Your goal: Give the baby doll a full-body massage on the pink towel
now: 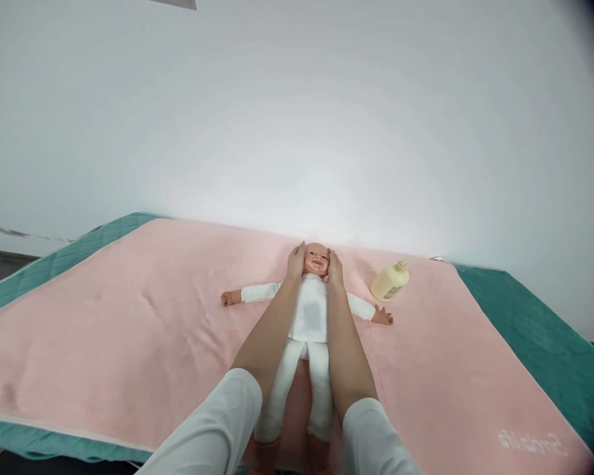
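Pale and plain, the wall [297, 119] fills the upper part of the head view, above a pink blanket [178, 316] spread over a green quilted cover [534, 323] that shows at the sides and along the near left edge. Faint lettering [532, 442] marks the blanket's near right corner.

On the middle of the blanket a doll [309, 307] in white clothes lies on its back, its head [317, 258] toward the wall and its legs toward the person. Its arms stretch out to either side.

Both of the person's arms reach straight forward over the doll, nearly parallel and closing in slightly toward the hands, with white sleeves [218, 422] ending below the elbows and the forearms bare. The left hand [296, 262] lies along the left side of the doll's head, and the right hand [335, 267] along the right side. Neither is clenched: the fingers point away toward the wall, and the hands cup the head between them. How firmly they press, I cannot tell.

Near the doll's outstretched arm on the right, a pale yellow bottle [390, 282] rests on the blanket, apart from both hands.
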Available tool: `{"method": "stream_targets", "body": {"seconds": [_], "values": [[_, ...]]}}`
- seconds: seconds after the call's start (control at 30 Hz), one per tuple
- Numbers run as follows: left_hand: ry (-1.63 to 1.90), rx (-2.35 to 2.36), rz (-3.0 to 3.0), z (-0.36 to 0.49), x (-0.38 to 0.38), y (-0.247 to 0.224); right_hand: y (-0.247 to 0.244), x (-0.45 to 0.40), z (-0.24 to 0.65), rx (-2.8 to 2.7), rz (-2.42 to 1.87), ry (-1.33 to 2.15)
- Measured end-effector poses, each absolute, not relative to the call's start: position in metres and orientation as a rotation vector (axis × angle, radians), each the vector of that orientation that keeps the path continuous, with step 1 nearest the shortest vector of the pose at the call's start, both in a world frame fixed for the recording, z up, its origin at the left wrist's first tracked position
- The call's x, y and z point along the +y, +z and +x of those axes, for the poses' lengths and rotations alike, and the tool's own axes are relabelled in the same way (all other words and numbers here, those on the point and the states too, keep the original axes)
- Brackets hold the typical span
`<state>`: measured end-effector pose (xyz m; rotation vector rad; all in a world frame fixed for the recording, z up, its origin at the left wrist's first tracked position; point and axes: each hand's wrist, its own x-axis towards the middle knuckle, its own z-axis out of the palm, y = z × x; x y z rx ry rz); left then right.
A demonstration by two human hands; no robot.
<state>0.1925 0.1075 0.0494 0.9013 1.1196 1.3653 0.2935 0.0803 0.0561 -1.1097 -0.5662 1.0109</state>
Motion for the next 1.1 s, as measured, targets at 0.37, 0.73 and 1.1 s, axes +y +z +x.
{"method": "stream_targets", "body": {"seconds": [0.37,0.73,1.1], "values": [[1.375,0.965,0.863,0.175,0.106,0.049,0.042,0.085,0.291,-0.516,-0.972,1.071],[1.243,0.893,0.802,0.172,0.104,0.058,0.044,0.086,0.293,-0.459,-0.976,1.171],[1.274,0.873,0.670,0.173,0.097,0.059,0.046,0.085,0.290,-0.440,-0.973,1.183]]}}
